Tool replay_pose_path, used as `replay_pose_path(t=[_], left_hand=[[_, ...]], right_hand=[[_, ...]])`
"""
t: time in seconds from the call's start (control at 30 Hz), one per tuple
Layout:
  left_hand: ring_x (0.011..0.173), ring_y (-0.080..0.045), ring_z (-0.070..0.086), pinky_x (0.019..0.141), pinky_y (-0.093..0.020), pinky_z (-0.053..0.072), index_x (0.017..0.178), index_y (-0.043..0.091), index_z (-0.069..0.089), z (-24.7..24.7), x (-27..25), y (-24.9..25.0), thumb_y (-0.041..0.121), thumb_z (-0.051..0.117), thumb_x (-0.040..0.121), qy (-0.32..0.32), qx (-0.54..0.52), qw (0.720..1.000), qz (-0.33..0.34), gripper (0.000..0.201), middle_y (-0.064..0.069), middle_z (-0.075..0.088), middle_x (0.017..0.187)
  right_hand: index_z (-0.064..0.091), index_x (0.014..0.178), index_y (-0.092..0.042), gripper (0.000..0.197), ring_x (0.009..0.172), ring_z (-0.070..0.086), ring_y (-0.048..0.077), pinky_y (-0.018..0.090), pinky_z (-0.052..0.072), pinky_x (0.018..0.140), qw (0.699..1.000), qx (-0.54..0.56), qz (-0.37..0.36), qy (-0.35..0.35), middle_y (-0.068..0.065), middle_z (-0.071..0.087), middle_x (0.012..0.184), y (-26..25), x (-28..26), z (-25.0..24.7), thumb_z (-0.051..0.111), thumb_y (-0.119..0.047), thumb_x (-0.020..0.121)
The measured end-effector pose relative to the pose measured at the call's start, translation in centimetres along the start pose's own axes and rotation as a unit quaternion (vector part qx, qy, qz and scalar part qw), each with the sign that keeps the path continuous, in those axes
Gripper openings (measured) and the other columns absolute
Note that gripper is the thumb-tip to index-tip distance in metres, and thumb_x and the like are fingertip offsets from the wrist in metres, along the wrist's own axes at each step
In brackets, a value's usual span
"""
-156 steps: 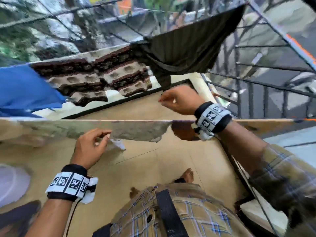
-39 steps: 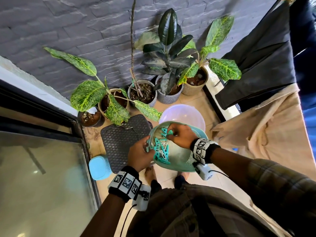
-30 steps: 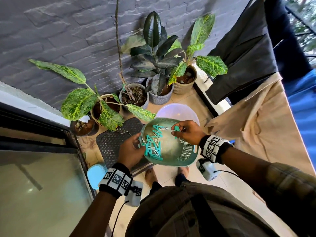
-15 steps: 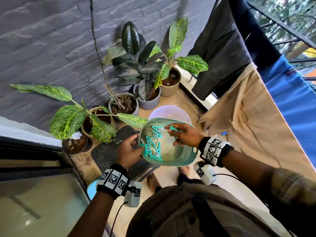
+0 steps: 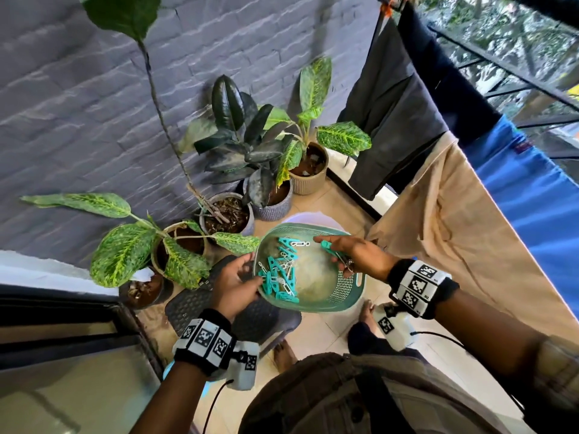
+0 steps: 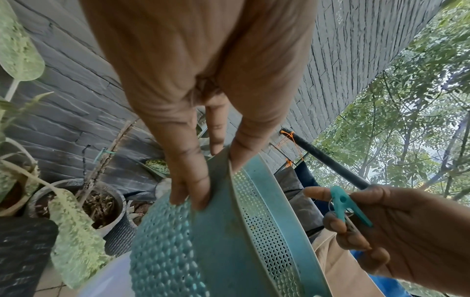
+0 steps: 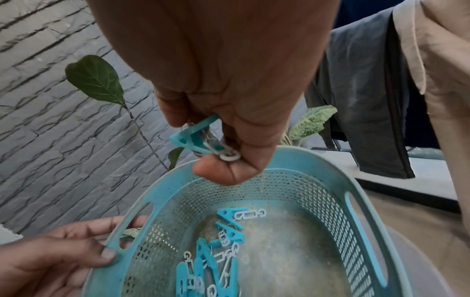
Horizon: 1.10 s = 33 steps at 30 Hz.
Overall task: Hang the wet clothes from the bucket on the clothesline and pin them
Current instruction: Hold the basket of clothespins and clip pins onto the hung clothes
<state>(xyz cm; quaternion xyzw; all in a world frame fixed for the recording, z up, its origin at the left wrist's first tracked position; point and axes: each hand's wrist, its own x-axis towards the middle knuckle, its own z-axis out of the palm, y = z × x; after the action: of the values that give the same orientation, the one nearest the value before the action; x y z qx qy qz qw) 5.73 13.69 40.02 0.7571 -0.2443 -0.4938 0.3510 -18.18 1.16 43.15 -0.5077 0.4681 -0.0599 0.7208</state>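
Observation:
A teal perforated basket (image 5: 341, 292) is held above the pale bucket (image 5: 308, 218). My left hand (image 5: 250, 272) grips the basket's left rim, thumb inside, fingers (image 6: 189, 188) against its outer wall (image 6: 229, 251). Several teal clothes pegs (image 5: 280, 275) lie in a heap on the left of its floor (image 7: 292, 241). Over the basket, my right hand (image 5: 336, 250) pinches a teal peg (image 7: 199, 138) with a white clip, also visible in the left wrist view as the peg (image 6: 343, 203). A beige cloth (image 5: 445, 233) hangs on the line to the right.
A dark grey garment (image 5: 394, 108), a navy one (image 5: 438, 76) and a blue cloth (image 5: 532, 195) hang on the same line. Potted plants (image 5: 250, 145) stand along the grey brick wall. A dark plastic stool (image 5: 194, 305) is under my left hand. A glass door (image 5: 62, 371) is at left.
Both hands left the beige cloth on the line and came to the basket. In the last second my right hand rose from the heap of pegs with a peg pinched in it.

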Motion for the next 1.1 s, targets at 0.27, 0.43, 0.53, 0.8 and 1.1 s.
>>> replay_pose_path(t=[0.27, 0.43, 0.53, 0.8, 1.1], left_hand=[[0.102, -0.024, 0.065, 0.065, -0.038, 0.060, 0.131, 0.027, 0.057, 5.1, 1.8, 5.0, -0.004, 0.067, 0.086, 0.028, -0.026, 0.999, 0.014, 0.056, -0.007, 0.062, 0.116], [0.098, -0.025, 0.064, 0.054, -0.026, 0.059, 0.127, 0.025, 0.055, 9.9, 2.9, 9.7, -0.008, 0.063, 0.088, 0.044, -0.085, 0.995, 0.029, 0.052, -0.007, 0.063, 0.110], [0.096, -0.026, 0.065, 0.056, -0.028, 0.060, 0.121, 0.025, 0.055, 12.6, 3.6, 12.4, -0.011, 0.060, 0.089, 0.049, -0.116, 0.992, 0.032, 0.048, -0.003, 0.063, 0.103], [0.087, -0.021, 0.068, 0.057, -0.026, 0.060, 0.129, 0.018, 0.057, 17.5, 6.6, 17.2, -0.011, 0.056, 0.091, 0.039, -0.120, 0.991, 0.046, 0.049, -0.005, 0.068, 0.101], [0.089, -0.025, 0.070, 0.063, -0.032, 0.061, 0.136, 0.007, 0.053, 19.8, 12.8, 21.2, -0.014, 0.054, 0.090, 0.020, -0.135, 0.990, 0.027, 0.050, -0.018, 0.069, 0.112]], right_hand=[[0.067, 0.116, -0.024, 0.024, 0.073, 0.061, 0.001, 0.018, 0.052, 0.068, 0.976, -0.088, -0.180, 0.086, -0.006, 0.067, 0.098, -2.8, -0.9, -13.0, 0.057, -0.014, 0.098], [0.067, 0.121, -0.014, 0.027, 0.064, 0.052, 0.007, 0.027, 0.049, 0.068, 0.975, -0.005, -0.128, 0.181, 0.002, 0.057, 0.091, -5.1, -1.0, -21.5, 0.049, -0.017, 0.101], [0.061, 0.127, -0.014, 0.030, 0.069, 0.054, 0.017, 0.044, 0.053, 0.076, 0.979, -0.060, -0.133, 0.146, 0.006, 0.065, 0.092, -6.3, -1.1, -25.4, 0.058, -0.015, 0.097], [0.076, 0.095, -0.014, 0.055, 0.064, 0.061, 0.001, 0.018, 0.052, 0.068, 0.942, -0.111, -0.139, 0.283, 0.001, 0.075, 0.078, -6.3, -0.6, -34.2, 0.091, -0.043, 0.051], [0.079, 0.090, -0.021, 0.022, 0.066, 0.064, 0.013, 0.025, 0.043, 0.057, 0.863, -0.299, -0.109, 0.391, 0.002, 0.072, 0.072, -11.4, 1.9, -43.1, 0.082, -0.037, 0.075]])
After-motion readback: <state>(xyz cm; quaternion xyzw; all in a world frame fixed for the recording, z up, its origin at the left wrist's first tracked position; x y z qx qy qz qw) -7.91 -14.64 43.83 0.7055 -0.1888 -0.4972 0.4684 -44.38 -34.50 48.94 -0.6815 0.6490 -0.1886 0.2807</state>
